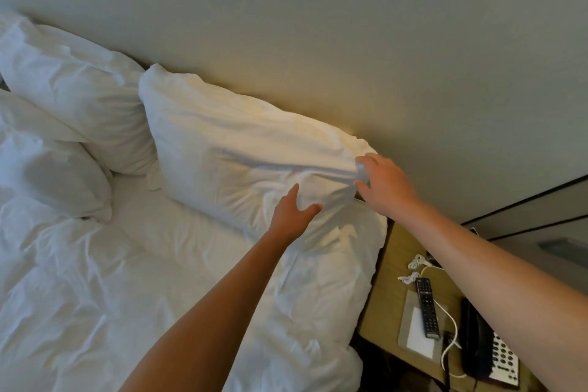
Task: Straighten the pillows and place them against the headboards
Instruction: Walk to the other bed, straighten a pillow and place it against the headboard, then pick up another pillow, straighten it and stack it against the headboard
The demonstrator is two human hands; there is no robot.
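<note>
The telephone (490, 350) is cut by the bottom edge; its keypad labels are unreadable.

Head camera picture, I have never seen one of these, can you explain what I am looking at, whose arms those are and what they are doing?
This is one picture from a camera worn on a person's head, looking forward and down, so the two bare arms reaching in from the bottom belong to the wearer. There is no machine here.

Below them is a bed with a rumpled white duvet. A white pillow leans against the pale headboard. The right hand pinches the pillow's near corner, while the left hand rests on its front with fingers spread. Two more pillows lie further left, one leaning, one lying on the bed.

At the right stands a wooden bedside table with a black remote control, a telephone and white cables.
</note>
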